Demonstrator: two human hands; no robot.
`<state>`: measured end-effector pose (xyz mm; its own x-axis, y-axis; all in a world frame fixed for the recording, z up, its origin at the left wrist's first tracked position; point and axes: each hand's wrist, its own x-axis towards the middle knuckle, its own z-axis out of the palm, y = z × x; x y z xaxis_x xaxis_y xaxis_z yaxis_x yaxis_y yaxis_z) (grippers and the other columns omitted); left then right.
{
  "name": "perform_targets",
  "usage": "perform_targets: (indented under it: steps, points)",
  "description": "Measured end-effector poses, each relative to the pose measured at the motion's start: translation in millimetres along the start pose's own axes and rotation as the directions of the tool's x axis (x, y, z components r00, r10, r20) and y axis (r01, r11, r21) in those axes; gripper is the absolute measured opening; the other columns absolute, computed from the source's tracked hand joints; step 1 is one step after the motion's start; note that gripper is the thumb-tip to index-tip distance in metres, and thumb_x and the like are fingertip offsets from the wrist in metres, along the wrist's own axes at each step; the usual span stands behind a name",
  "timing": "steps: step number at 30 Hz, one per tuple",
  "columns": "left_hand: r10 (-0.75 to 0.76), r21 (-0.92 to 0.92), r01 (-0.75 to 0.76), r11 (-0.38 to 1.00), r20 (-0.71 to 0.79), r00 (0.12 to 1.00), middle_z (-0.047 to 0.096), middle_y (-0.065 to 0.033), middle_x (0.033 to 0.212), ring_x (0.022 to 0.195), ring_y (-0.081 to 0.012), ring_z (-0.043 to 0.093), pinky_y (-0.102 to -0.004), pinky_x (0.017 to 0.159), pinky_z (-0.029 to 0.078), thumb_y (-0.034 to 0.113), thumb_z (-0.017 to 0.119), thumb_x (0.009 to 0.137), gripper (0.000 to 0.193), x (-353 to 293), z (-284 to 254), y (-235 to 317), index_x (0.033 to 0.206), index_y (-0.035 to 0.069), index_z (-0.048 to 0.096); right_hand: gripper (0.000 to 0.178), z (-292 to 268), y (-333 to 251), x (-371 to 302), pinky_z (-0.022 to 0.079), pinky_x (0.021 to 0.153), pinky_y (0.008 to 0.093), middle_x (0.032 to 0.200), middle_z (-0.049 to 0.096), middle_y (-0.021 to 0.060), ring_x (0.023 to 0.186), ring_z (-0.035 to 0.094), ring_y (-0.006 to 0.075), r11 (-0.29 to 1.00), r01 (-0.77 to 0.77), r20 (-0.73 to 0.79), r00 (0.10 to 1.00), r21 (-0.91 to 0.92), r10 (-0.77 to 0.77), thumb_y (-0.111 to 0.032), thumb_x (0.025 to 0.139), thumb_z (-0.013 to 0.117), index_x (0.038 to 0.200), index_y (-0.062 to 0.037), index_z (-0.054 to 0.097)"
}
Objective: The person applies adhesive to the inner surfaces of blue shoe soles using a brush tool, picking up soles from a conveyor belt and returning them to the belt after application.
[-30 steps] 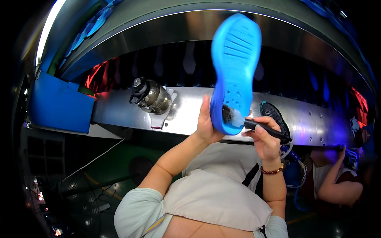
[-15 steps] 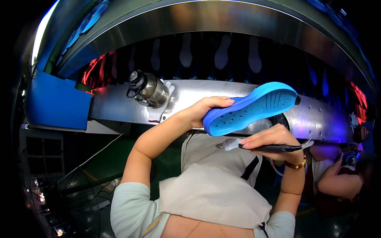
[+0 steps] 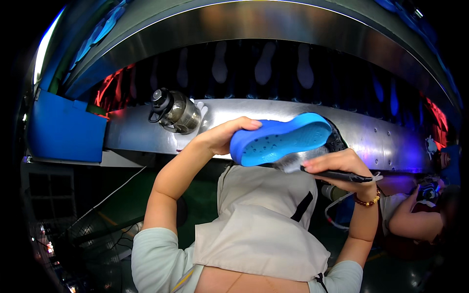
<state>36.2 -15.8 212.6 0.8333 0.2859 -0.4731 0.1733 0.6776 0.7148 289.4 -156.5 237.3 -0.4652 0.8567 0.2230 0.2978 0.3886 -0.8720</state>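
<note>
A blue shoe sole (image 3: 281, 142) is held up over the front edge of the metal bench, its hollow, hole-dotted side facing me. My left hand (image 3: 227, 135) grips its left end, thumb on top and the other fingers hidden behind. My right hand (image 3: 342, 165) is closed round the dark handle of a flat brush (image 3: 291, 163). The brush's bristle end points left and lies at the sole's lower edge; whether it touches the sole I cannot tell. Behind the sole's right end, a black container (image 3: 337, 139) is partly hidden.
A dark transparent jug (image 3: 181, 113) stands on the bench (image 3: 129, 129), beside a pale glove (image 3: 201, 113). Farther back, pale sole-shaped pieces (image 3: 264, 63) stand in a dark row under a metal hood (image 3: 234, 27). A blue box (image 3: 68, 129) is at left. Another person's arm (image 3: 413, 222) shows at right.
The sole has come slightly left and tipped, so its inside shows at a flatter angle. The brush has risen from below the sole to its lower edge.
</note>
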Motion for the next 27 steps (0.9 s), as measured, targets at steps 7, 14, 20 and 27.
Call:
perform_targets:
  steps: [7, 14, 20, 27]
  points:
    - [0.167, -0.187, -0.141, 0.972, 0.131, 0.977, 0.055, -0.0187, 0.109, 0.093, -0.0247, 0.057, -0.0339, 0.082, 0.046, 0.035, 0.049, 0.078, 0.054, -6, -27, 6, 0.117, -0.003, 0.048, 0.022, 3, 19, -4, 0.051, 0.075, 0.0263, 0.094, 0.064, 0.0137, 0.085, 0.063, 0.0197, 0.960, -0.234, -0.280, 0.921, 0.154, 0.270, 0.003, 0.069, 0.066, 0.090, -0.0010, 0.064]
    - [0.550, -0.573, -0.407, 0.712, 0.094, 0.830, 0.039, -0.0205, 0.128, 0.115, -0.0270, 0.043, -0.0415, 0.098, 0.033, 0.053, 0.040, 0.080, 0.069, 35, -45, -33, 0.128, 0.003, 0.036, 0.019, 21, -4, 8, 0.049, 0.073, 0.0255, 0.088, 0.065, 0.0155, 0.081, 0.063, 0.0189, 0.989, 0.051, -0.398, 0.917, 0.137, 0.008, 0.005, 0.068, 0.064, 0.087, 0.0036, 0.063]
    - [0.400, -0.591, -0.331, 0.736, -0.014, 0.916, 0.038, -0.0201, 0.129, 0.119, -0.0331, 0.038, -0.0480, 0.100, 0.029, 0.072, 0.013, 0.077, 0.088, 81, -6, -67, 0.132, 0.005, 0.030, 0.018, 42, 47, 32, 0.045, 0.063, 0.0191, 0.078, 0.064, 0.0085, 0.070, 0.058, 0.0077, 0.924, -0.222, -0.494, 0.793, 0.310, 0.356, -0.002, 0.073, 0.063, 0.091, 0.0043, 0.063]
    - [0.436, -0.568, -0.438, 0.697, -0.149, 0.887, 0.046, -0.0193, 0.121, 0.111, -0.0321, 0.046, -0.0466, 0.095, 0.037, 0.070, 0.015, 0.079, 0.084, 74, -16, -62, 0.128, 0.004, 0.035, 0.014, 70, 20, 17, 0.048, 0.066, 0.0322, 0.076, 0.063, 0.0120, 0.069, 0.062, 0.0245, 0.960, 0.007, -0.211, 0.975, -0.278, -0.069, -0.005, 0.064, 0.065, 0.078, -0.0044, 0.063]
